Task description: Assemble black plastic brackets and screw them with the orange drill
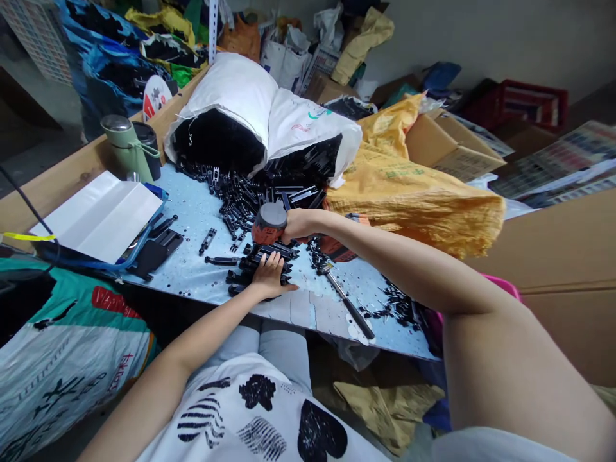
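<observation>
Head view: right hand (299, 224) with its grip wrapped round a cordless drill (268, 224) over the blue-topped bench (192, 194); left hand (270, 273) spread across black plastic parts (235, 278) near the front edge. White sacks (231, 90) gape behind, below a grey wall (457, 38).

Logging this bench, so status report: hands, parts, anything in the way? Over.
Right hand gripping power tool. Left hand on black parts. Black-handled tool lying right of them, clear of both hands.
</observation>
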Tool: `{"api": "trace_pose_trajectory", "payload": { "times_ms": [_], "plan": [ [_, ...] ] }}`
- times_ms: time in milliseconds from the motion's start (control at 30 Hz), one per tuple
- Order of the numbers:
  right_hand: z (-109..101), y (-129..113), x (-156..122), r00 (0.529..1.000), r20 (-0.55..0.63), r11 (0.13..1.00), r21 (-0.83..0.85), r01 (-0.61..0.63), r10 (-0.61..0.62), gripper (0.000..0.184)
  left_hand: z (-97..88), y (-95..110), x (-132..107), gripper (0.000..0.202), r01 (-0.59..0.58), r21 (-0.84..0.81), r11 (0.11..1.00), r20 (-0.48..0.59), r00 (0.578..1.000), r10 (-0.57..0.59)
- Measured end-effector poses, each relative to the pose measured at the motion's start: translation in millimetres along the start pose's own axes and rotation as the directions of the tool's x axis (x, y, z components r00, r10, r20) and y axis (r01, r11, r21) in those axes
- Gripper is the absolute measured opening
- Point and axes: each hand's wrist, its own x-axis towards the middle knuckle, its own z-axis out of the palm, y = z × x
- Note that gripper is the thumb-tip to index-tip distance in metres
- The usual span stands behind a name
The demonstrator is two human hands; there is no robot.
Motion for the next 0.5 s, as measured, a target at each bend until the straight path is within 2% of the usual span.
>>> {"api": "trace_pose_trajectory", "payload": {
  "times_ms": [133, 300, 500],
  "plan": [
    [7.1, -8.9, 8.4, 0.999, -0.005, 0.998, -0.045, 0.050, -0.050, 0.020, 1.2, -2.2, -4.9, 0.097, -0.024, -0.004, 1.000, 0.001, 1.000, 0.024],
    [13.7, -13.5, 15.3, 1.000, 0.007, 0.999, -0.044, -0.006, 0.006, 0.021, 1.8, -3.4, -2.5, 0.100, -0.021, -0.016, 1.000, 0.005, 1.000, 0.021],
    [14.7, -24.0, -12.3, 0.997, -0.015, 0.988, -0.133, 0.080, -0.082, 0.025, 8.2, -4.0, -9.9, 0.093, -0.053, -0.012, 0.999, -0.194, 0.980, 0.050]
  ]
}}
